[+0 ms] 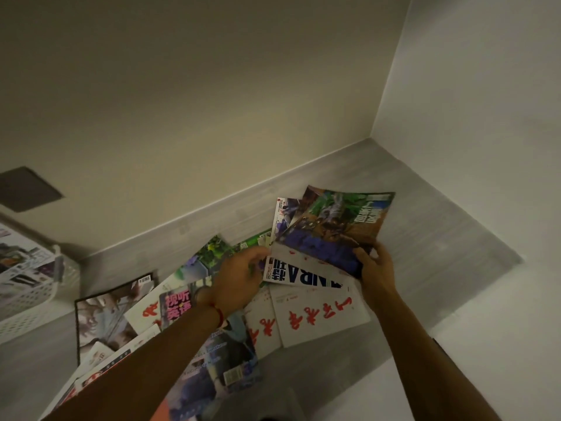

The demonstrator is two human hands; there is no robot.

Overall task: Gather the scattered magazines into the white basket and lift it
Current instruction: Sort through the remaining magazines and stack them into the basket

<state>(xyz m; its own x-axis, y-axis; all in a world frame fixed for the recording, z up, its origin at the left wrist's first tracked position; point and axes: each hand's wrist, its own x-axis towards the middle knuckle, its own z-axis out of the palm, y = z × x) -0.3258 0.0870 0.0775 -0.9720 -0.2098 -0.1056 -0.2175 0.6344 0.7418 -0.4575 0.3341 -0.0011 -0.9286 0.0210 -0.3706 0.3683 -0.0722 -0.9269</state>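
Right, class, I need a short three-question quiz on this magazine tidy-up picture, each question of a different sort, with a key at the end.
1. True or false: the right hand grips a fanned bunch of magazines raised off the floor.
2. Where is the white basket? A) at the left edge of the view B) under the right hand C) in the far corner by the walls
3. Fill in: the left hand wears a ___ string at the wrist.

Key: 1 true. 2 A; it already has magazines in it. 3 red; this hand reaches toward the near edge of the held bunch, with many magazines still spread on the floor below.
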